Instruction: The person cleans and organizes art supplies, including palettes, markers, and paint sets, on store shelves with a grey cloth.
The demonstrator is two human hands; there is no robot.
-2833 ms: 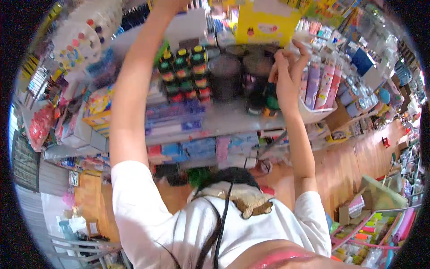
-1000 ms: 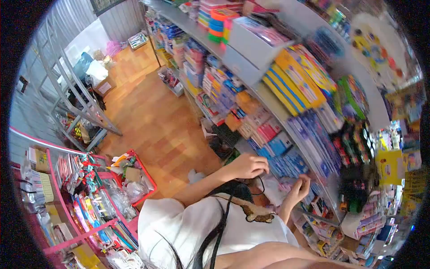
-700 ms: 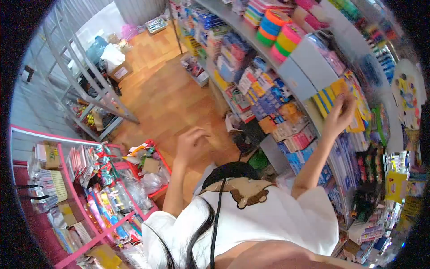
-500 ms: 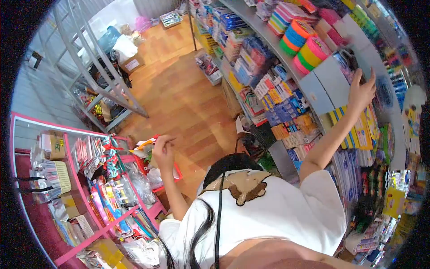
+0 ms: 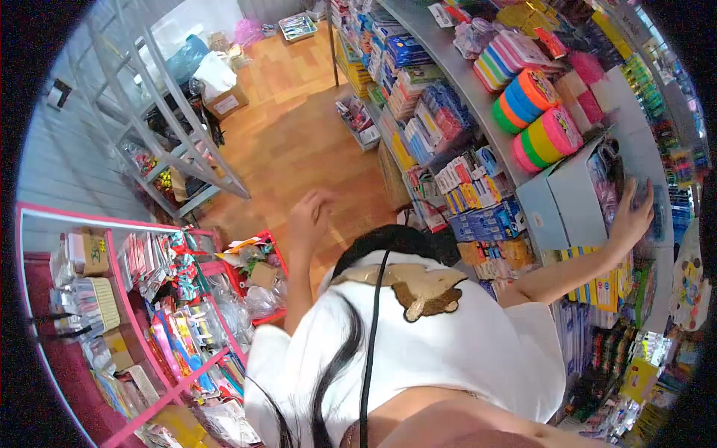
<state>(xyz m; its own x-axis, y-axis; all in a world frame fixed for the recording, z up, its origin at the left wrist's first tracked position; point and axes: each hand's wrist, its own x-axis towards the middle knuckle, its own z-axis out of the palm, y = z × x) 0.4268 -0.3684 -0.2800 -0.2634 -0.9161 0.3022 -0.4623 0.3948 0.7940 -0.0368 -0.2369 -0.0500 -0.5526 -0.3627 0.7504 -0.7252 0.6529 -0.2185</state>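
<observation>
My right hand [image 5: 633, 218] reaches onto the shelf at the right, its fingers apart beside a light blue box [image 5: 562, 205]. Dark goods in clear plastic wrap [image 5: 606, 179] fill the side of that box nearest the hand. Whether the fingertips touch the wrapped goods I cannot make out. My left hand [image 5: 310, 213] hangs in the air over the wooden floor, fingers loosely bent and slightly blurred, with nothing seen in it. Below it to the left stands a red crate [image 5: 278, 257] with plastic bags and a small carton inside.
Rolls of bright coloured twine [image 5: 547, 138] and striped packs [image 5: 511, 61] sit farther along the grey shelf. A pink-framed display case [image 5: 112, 299] stands on my left. A metal ladder-like frame [image 5: 216, 168] leans beyond it. Wooden flooring [image 5: 291, 134] runs between.
The view has shifted, so the shelf goods sit lower and farther right. My right hand has moved from above the wrapped goods to their near right side. My left hand has risen away from the crate.
</observation>
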